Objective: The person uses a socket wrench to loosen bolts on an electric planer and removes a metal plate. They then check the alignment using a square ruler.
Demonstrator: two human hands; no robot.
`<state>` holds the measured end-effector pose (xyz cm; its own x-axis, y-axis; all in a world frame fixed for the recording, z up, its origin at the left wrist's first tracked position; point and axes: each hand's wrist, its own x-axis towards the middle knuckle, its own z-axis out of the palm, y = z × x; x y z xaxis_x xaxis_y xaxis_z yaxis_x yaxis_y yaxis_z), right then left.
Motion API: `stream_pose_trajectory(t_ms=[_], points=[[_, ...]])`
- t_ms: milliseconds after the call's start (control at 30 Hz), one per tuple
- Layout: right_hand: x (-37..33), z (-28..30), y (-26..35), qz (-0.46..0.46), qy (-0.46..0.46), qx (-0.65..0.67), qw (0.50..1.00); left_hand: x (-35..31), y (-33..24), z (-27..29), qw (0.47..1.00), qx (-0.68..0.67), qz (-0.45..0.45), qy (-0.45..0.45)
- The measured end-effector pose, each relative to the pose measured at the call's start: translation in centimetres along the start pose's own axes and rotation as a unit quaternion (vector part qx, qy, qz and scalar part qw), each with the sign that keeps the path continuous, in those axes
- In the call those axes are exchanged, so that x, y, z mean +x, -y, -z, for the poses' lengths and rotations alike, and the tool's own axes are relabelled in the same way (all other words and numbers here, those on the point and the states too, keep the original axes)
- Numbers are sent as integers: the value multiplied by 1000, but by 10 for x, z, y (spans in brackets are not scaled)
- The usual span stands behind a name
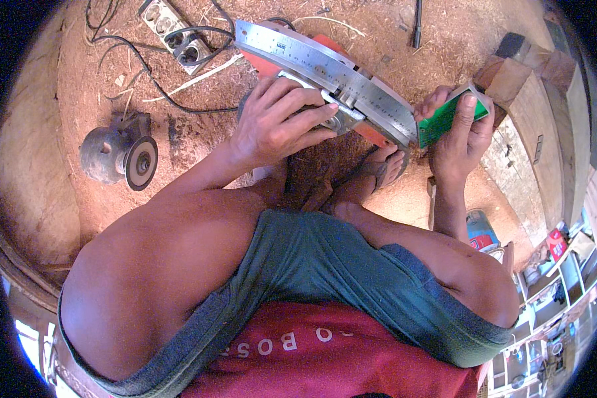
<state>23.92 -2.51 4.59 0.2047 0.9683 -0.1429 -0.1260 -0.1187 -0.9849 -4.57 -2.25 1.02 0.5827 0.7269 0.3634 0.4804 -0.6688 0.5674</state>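
My right hand is closed round the green-faced handle of a try square, thumb across the green side. Its long steel blade, marked like a ruler, runs up and left over an orange-red and metal power tool. That tool looks like an electric planer, but the blade and my hand hide much of it. My left hand grips the tool's metal side, its fingers bent just below the blade. Whether the blade touches the tool all along, I cannot tell.
A grinder motor with a disc lies at left on the dusty floor. A power strip and black cables are at upper left. Wooden beams lie at right. My sandalled foot is beneath the tool. Shelves stand at lower right.
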Motion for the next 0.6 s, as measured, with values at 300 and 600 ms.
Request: stream_pose_trajectory(t_ms=[300, 600], points=[[0, 1, -4, 13, -19, -2, 1000, 1, -1, 1, 1000, -3, 1, -2], [-1, 1, 0, 14, -2, -25, 1000, 0, -1, -1, 1000, 11, 13, 1]])
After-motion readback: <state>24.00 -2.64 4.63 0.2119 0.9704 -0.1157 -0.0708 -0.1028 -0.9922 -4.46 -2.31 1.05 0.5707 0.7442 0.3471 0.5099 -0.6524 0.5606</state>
